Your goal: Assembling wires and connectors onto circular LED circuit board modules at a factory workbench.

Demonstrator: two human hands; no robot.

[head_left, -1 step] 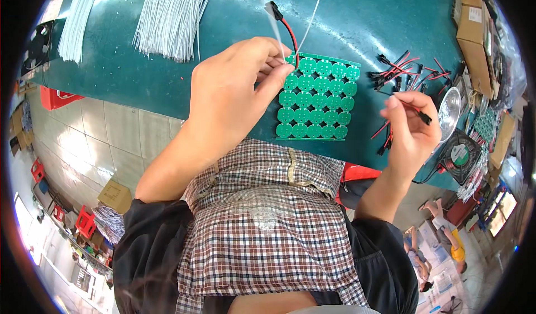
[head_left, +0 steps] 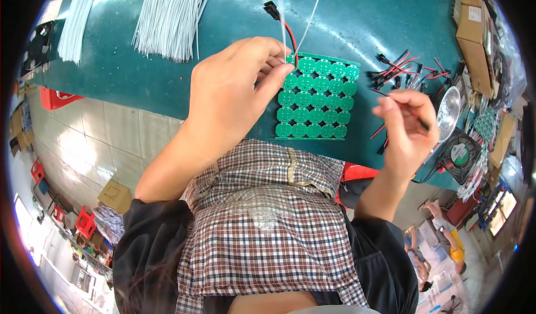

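Drifted slightly toward 9 o'clock, the right hand [head_left: 412,127] now hides most of the plug that showed plainly beyond its fingers; the upper stretch of the pale strand [head_left: 282,18] has swung toward 3 o'clock, while the left hand [head_left: 231,82] looks unmoved. Taking the green panel [head_left: 318,99] as the dial's centre, the checked apron [head_left: 268,219] sits at 6 to 7 o'clock; the panel lies flat near the table's close edge, between the hands; it looks light, stiff and thin, probably brittle at the narrow joins between discs, so it seems best held by its straight edge strips; its wired lead [head_left: 291,36] looks soft and springy, better steadied close to its joint than by the black plug [head_left: 272,10] at 11 o'clock.

Left thumb and forefinger pinch at the panel's 10-to-11 corner, apparently on the strand, wrist arched and forearm rising from 7 o'clock; right thumb and forefinger close on a loose lead [head_left: 378,92] between 3 and 4, palm half open, other fingers curled.

Farther out, a pile of leads [head_left: 395,71] lies between 2 and 3; a large white bundle [head_left: 170,21] lies at 10.
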